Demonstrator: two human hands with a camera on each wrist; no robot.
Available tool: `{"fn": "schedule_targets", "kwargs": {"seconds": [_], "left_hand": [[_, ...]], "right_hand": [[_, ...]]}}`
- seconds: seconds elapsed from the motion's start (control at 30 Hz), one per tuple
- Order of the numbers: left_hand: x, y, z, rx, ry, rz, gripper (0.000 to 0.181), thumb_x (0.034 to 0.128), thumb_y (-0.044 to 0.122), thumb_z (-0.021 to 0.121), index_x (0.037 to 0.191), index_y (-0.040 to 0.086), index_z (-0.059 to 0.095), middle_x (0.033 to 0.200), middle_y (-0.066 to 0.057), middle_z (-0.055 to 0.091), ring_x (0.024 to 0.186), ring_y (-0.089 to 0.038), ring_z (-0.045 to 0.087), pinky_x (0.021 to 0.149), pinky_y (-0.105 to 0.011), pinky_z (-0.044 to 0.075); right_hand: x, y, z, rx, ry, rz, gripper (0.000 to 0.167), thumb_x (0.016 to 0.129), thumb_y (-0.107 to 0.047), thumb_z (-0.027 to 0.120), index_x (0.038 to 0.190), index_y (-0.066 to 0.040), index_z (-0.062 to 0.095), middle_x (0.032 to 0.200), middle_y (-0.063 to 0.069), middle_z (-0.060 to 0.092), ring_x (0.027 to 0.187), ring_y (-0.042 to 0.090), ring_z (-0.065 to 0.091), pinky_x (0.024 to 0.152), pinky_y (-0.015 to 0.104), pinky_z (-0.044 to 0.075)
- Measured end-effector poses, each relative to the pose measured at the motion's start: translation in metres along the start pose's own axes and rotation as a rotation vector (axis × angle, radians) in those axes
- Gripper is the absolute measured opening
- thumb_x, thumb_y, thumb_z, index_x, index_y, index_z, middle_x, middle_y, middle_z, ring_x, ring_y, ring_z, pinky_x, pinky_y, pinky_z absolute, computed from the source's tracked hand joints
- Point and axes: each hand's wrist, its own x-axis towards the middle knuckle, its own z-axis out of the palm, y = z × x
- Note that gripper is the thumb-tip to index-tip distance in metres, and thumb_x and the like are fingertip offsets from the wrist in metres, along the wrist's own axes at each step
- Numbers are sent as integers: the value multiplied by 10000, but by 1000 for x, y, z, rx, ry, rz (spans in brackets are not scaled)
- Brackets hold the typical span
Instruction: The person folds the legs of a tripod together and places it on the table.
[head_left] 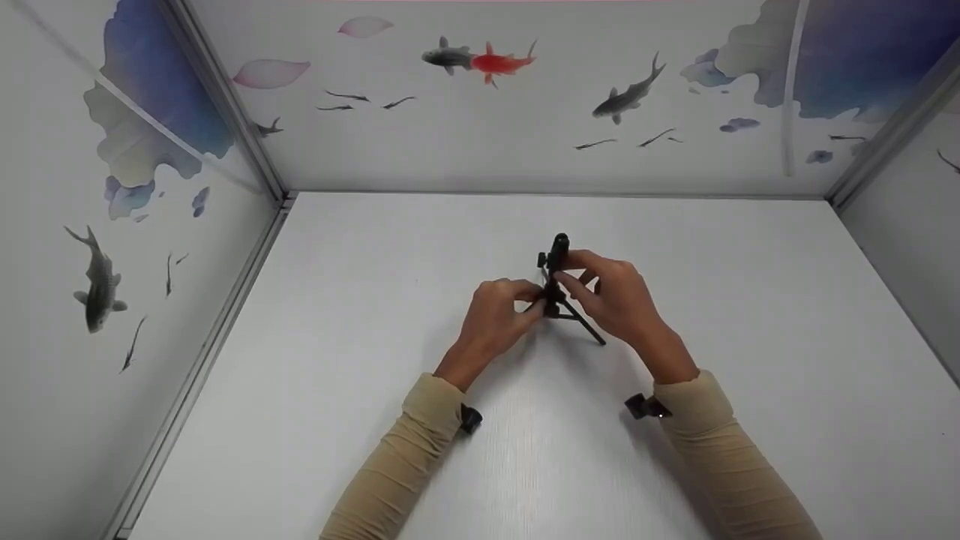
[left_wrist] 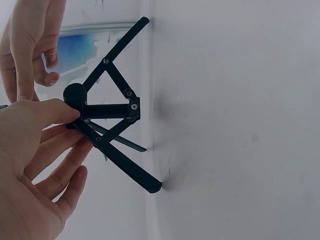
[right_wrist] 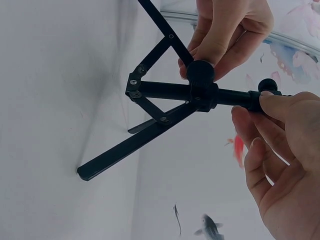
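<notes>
A small black tripod (head_left: 553,289) stands on the white table with its legs spread and its post upright. In the left wrist view the hinged legs (left_wrist: 132,170) and their braces join a central tube (left_wrist: 107,111). My left hand (head_left: 495,315) pinches the leg collar beside a round knob (right_wrist: 200,73). Higher on the post, my right hand (head_left: 619,300) grips the upper section between thumb and fingers, next to a smaller knob (right_wrist: 268,85). The right fingers partly hide the top section.
A white table (head_left: 337,337) lies under both hands. Behind it rises a white panel (head_left: 525,142) printed with fish and petals, and another printed panel (head_left: 45,300) stands on the left. Each sleeve cuff carries a small black camera (head_left: 646,406).
</notes>
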Motion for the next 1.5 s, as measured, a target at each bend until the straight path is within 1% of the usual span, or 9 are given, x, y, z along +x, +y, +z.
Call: {"fn": "schedule_targets", "kwargs": {"seconds": [0.23,0.47,0.7,0.87,0.97,1.2,1.27,1.5], "left_hand": [[0,0,0,-1,14,12,130,977,156,808,1090,115,857,1000,4,857,951,-106,815,949,-359,610],[0,0,0,-8,19,7,132,972,146,807,1088,110,857,991,4,857,967,-105,811,959,-358,604],[1,0,1,-2,35,17,135,971,150,805,1090,115,859,992,8,857,950,-92,809,926,-350,603],[0,0,1,-1,41,19,134,972,150,805,1088,111,859,989,8,857,944,-95,811,922,-353,606],[0,1,0,0,42,18,136,974,153,805,1093,114,858,993,12,857,951,-96,810,933,-355,604],[-1,1,1,5,48,15,142,977,179,808,1100,126,858,997,22,857,956,-93,803,947,-367,590],[-1,1,1,8,50,16,144,978,184,809,1101,130,859,997,26,857,955,-89,802,960,-373,583],[-1,1,1,19,62,26,148,980,184,807,1112,144,860,995,39,855,948,-59,802,1000,-381,571]], "right_hand": [[0,0,0,5,-2,3,264,1047,-199,741,1303,-136,753,1159,19,835,936,186,807,712,366,635],[0,0,-1,9,8,-17,261,1039,-188,751,1297,-143,758,1142,21,841,844,189,798,676,369,624],[1,0,-1,18,9,-12,263,1044,-195,745,1302,-145,756,1159,30,839,899,182,807,693,368,631],[0,0,-1,12,4,-3,258,1045,-188,744,1299,-143,760,1137,20,840,866,180,799,677,359,623],[0,-1,-1,5,3,2,254,1045,-189,744,1295,-144,760,1124,15,841,845,180,794,668,358,616],[0,-1,-1,10,-2,2,262,1051,-187,734,1308,-145,751,1167,21,838,894,191,805,703,390,632],[0,-1,-1,10,-3,6,261,1049,-189,738,1307,-149,753,1164,26,839,882,195,805,702,395,631],[0,-2,-2,4,-3,17,257,1044,-194,746,1298,-161,761,1141,13,839,865,192,799,688,369,622]]}}
